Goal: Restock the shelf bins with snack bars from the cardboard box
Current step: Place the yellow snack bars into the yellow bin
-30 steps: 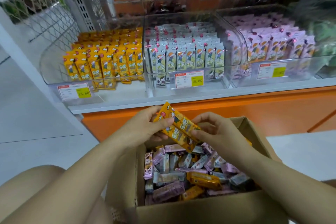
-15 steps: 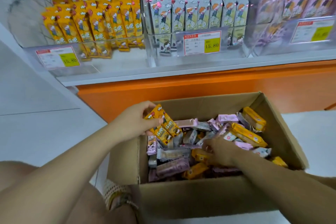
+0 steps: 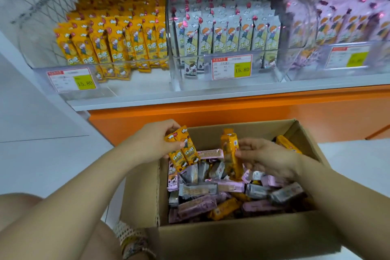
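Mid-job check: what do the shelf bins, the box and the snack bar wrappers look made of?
Shelf bins: clear rigid plastic, glossy; contents show through the walls. Box: brown corrugated cardboard, matte; ridged cut edge at its left wall. Snack bars: wrapped in thin printed film, likely plastic, faintly shiny.

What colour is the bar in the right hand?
The bar in the right hand is orange-yellow, clearest in the head view.

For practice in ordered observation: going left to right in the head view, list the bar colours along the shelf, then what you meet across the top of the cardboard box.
Shelf: yellow bars → grey bars → pink bars. Over the box: left hand → pair of bars → single bar → right hand.
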### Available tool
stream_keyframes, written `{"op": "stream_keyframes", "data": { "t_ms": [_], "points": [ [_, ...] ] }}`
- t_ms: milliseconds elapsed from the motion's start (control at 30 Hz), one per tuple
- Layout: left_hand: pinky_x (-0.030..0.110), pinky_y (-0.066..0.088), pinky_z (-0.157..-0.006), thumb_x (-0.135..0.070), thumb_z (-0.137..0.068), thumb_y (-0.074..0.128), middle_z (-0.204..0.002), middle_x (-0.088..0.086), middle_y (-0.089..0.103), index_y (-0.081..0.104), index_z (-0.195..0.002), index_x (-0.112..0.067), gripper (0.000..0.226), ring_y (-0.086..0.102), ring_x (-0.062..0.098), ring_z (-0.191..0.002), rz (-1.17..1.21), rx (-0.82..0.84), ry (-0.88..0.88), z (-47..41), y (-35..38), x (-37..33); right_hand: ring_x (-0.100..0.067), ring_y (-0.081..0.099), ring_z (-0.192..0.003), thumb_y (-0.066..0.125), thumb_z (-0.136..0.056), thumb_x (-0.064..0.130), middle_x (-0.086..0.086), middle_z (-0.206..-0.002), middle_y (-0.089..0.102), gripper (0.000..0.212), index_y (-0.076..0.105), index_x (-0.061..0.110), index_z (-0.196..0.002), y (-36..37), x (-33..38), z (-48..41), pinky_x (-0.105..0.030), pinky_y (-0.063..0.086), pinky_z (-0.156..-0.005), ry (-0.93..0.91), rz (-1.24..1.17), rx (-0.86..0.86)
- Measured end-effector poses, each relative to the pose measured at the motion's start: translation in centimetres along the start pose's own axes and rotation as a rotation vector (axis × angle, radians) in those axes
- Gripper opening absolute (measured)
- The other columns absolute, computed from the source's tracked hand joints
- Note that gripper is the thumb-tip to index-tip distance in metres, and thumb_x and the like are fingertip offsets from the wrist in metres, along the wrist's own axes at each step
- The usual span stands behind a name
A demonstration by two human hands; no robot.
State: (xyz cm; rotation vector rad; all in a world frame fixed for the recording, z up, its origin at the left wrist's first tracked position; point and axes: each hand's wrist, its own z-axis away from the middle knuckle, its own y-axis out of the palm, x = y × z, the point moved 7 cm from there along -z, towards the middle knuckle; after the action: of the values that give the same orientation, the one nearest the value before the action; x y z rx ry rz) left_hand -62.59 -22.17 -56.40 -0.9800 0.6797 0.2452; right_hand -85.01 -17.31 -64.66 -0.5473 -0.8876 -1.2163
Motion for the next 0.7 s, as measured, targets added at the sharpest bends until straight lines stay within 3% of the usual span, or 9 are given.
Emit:
{"op": "stream_keyframes", "data": {
  "t_ms": [133,233,300,400,500,600,700],
  "points": [
    [0.043,0.055,-0.082,-0.040,-0.086,0.064,-0.102,-0.008,0.065,0.054,-0.109,-0.032,0.025,0.070,0.012,-0.079,0.072,0.058,0.064,1.0,-0.7,-2.1,-0.011,0.055,-0.050,0.067,-0.074,0.009,-0.011,-0.084,0.060,0.046,0.052,0.003,-0.117,2.9,4.8,2.9,-0.014,0.045,-0.041,-0.072,-0.275,0.221],
    [0.038,0.054,-0.084,-0.048,-0.084,0.062,-0.117,-0.010,0.058,0.051,-0.124,-0.032,0.045,0.069,0.008,-0.078,0.101,0.051,0.118,2.2,-1.7,-3.9,-0.011,0.058,-0.052,0.058,-0.083,0.004,-0.004,-0.076,0.065,0.029,0.053,0.006,-0.111,4.9,7.3,4.4,-0.013,0.045,-0.042,-0.124,-0.209,0.271],
    [0.031,0.053,-0.081,-0.050,-0.084,0.062,-0.115,-0.016,0.057,0.052,-0.121,-0.036,0.041,0.068,0.006,-0.076,0.080,0.026,0.151,3.1,-2.6,-4.6,-0.010,0.058,-0.052,0.050,-0.085,0.000,0.000,-0.071,0.065,0.023,0.054,0.008,-0.107,5.9,8.7,5.1,-0.013,0.042,-0.042,-0.157,-0.122,0.240],
    [0.033,0.053,-0.085,-0.048,-0.084,0.063,-0.107,-0.016,0.063,0.057,-0.112,-0.037,0.031,0.065,0.008,-0.089,0.129,-0.005,0.200,4.2,-4.3,-5.1,-0.008,0.057,-0.055,0.044,-0.093,-0.004,0.004,-0.070,0.065,0.025,0.056,0.012,-0.110,7.0,10.9,5.7,-0.017,0.040,-0.048,-0.206,0.081,0.141],
    [0.030,0.051,-0.085,-0.042,-0.084,0.065,-0.103,-0.013,0.065,0.060,-0.108,-0.036,0.025,0.063,0.006,-0.091,0.179,-0.101,0.255,5.0,-6.5,-5.4,-0.007,0.058,-0.059,0.050,-0.093,-0.002,0.002,-0.076,0.063,0.029,0.055,0.011,-0.118,8.2,14.0,6.4,-0.017,0.042,-0.053,-0.282,0.291,0.051],
    [0.019,0.050,-0.075,-0.038,-0.085,0.065,-0.097,-0.016,0.064,0.058,-0.097,-0.044,0.015,0.061,0.002,-0.084,0.220,-0.231,0.334,6.5,-8.8,-5.9,-0.008,0.059,-0.067,0.066,-0.087,0.013,0.002,-0.099,0.064,0.032,0.056,0.017,-0.118,10.0,17.5,7.8,-0.017,0.046,-0.060,-0.402,0.476,-0.030],
    [0.011,0.048,-0.071,-0.034,-0.086,0.066,-0.102,-0.022,0.057,0.052,-0.100,-0.051,0.026,0.055,-0.007,-0.090,0.192,-0.387,0.429,8.5,-11.3,-6.2,-0.018,0.056,-0.065,0.068,-0.083,0.028,0.006,-0.088,0.063,0.024,0.059,0.027,-0.105,12.2,21.5,9.1,-0.029,0.046,-0.062,-0.633,0.763,-0.253]
  ]
}}
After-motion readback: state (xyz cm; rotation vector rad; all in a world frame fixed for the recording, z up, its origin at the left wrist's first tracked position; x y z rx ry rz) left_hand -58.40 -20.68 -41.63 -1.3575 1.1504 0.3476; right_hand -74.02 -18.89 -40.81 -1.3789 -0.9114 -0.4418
